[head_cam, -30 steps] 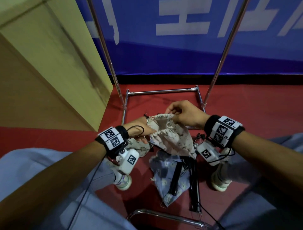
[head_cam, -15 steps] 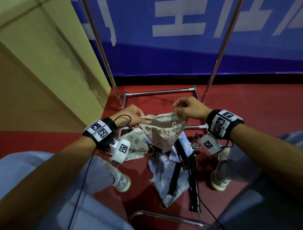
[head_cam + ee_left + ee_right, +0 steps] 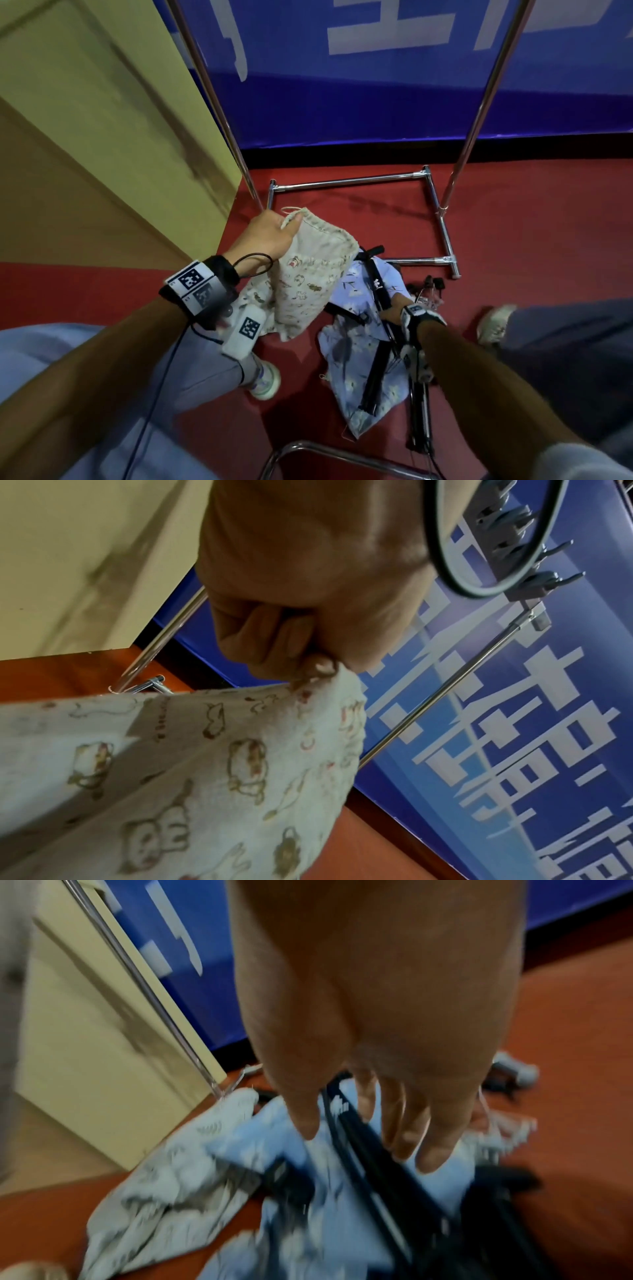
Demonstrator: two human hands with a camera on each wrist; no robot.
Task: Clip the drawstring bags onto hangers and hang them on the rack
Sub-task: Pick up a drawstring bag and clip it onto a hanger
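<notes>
My left hand (image 3: pixel 270 234) (image 3: pixel 308 653) pinches the gathered top of a cream drawstring bag (image 3: pixel 310 274) (image 3: pixel 192 772) printed with small animals, and holds it up above the floor. My right hand (image 3: pixel 394 310) (image 3: pixel 369 1123) is down over the pile on the floor, fingers straight and spread above a black clip hanger (image 3: pixel 378 284) (image 3: pixel 363 1145). The hanger lies on a light blue flowered bag (image 3: pixel 359 373) (image 3: pixel 308 1204). A white leaf-print bag (image 3: pixel 255 301) (image 3: pixel 164 1191) lies partly under the cream one. More black hangers (image 3: pixel 419 418) lie by my right arm.
The chrome rack's base frame (image 3: pixel 346 181) and two uprights (image 3: pixel 219 106) stand ahead on the red floor. A yellow cabinet (image 3: pixel 102 120) is at the left, a blue banner (image 3: pixel 376 85) behind. My shoes (image 3: pixel 263 380) flank the pile. Another chrome tube (image 3: pixel 325 452) curves at the bottom.
My right hand has let go of the cream bag and dropped to the hangers on the floor. My left hand alone now holds the bag, which hangs lengthwise.
</notes>
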